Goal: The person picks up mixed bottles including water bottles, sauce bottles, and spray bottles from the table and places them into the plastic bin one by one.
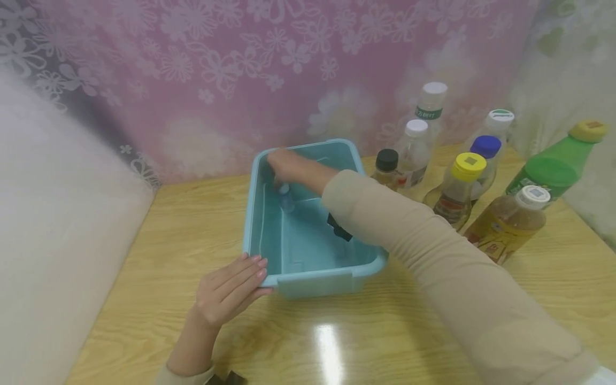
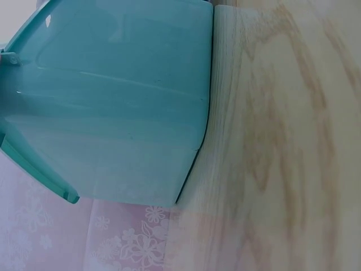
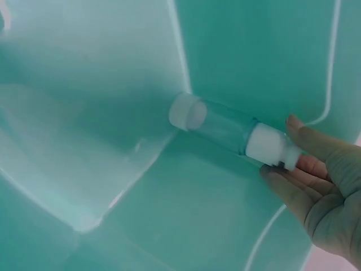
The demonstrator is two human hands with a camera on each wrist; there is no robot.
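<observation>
A light blue plastic bin (image 1: 315, 286) stands on the wooden table. My right hand (image 1: 289, 166) reaches down into its far left corner. There, thumb and fingers close around the white top of a small clear bottle (image 3: 223, 127), as the right wrist view shows. The bottle's white base end sits in the corner where the bin walls meet the floor. My left hand (image 1: 231, 291) rests with straight fingers on the near left corner of the bin's rim. In the left wrist view the bin's outer side (image 2: 124, 101) fills the upper left.
Several bottles stand right of the bin: a black-capped one (image 1: 386, 161), a yellow-capped one (image 1: 452, 195), a green one (image 1: 553, 163) and a tea-coloured one (image 1: 505, 224) among them. A pink flowered wall covering (image 1: 269, 107) rises behind. A white surface (image 1: 62, 214) borders the table's left.
</observation>
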